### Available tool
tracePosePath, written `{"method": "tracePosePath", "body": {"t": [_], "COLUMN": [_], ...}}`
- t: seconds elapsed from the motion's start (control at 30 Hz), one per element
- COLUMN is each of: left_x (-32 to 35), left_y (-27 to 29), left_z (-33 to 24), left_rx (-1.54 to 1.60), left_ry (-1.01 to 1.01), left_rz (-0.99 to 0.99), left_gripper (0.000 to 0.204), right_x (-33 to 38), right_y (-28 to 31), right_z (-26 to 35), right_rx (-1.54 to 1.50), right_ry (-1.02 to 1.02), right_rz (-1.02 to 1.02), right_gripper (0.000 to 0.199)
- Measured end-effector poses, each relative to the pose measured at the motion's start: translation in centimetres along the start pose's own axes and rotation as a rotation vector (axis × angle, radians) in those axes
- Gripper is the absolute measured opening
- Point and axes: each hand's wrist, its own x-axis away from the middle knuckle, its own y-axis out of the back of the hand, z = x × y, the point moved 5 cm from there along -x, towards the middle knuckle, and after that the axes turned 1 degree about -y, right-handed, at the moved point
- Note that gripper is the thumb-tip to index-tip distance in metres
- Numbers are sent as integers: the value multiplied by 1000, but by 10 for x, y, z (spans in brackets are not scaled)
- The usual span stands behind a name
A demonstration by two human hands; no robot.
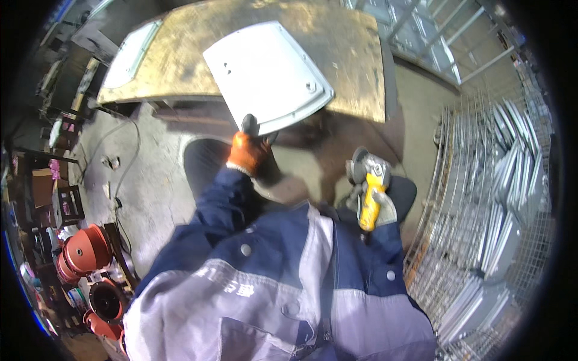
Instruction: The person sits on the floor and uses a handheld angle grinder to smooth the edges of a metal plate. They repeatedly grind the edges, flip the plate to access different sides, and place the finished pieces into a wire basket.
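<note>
A white metal panel (pixel 268 69) with a curved, raised rim lies tilted on the worktable, its near corner jutting past the front edge. My left hand (pixel 248 150), in an orange glove with dark fingertips, grips that near corner, one finger on top; the fingers underneath are hidden. In my right hand (pixel 385 207), gloved in grey, is a yellow angle grinder (pixel 371 198). Its disc and guard point away from me, and it is held low over my right thigh, apart from the panel.
The worn wooden worktable (pixel 355 66) carries another pale panel (pixel 129 54) at its left end. A wire cage (pixel 457 240) with stacked metal sheets stands on the right. Red round housings (pixel 87 249) sit at lower left. A cable (pixel 137 144) runs across the floor.
</note>
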Motion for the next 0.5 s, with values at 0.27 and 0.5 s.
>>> {"method": "tracePosePath", "body": {"t": [0.27,0.5], "left_x": [-56,-171], "left_y": [64,137], "left_z": [-127,-255], "left_rx": [-365,-1986], "left_ry": [-497,-172], "left_rz": [63,-475], "left_gripper": [34,44], "right_x": [-4,18], "right_y": [21,13], "right_z": [2,10], "right_rx": [96,166], "right_ry": [20,66], "right_rz": [-171,-224], "right_gripper": [38,39]}}
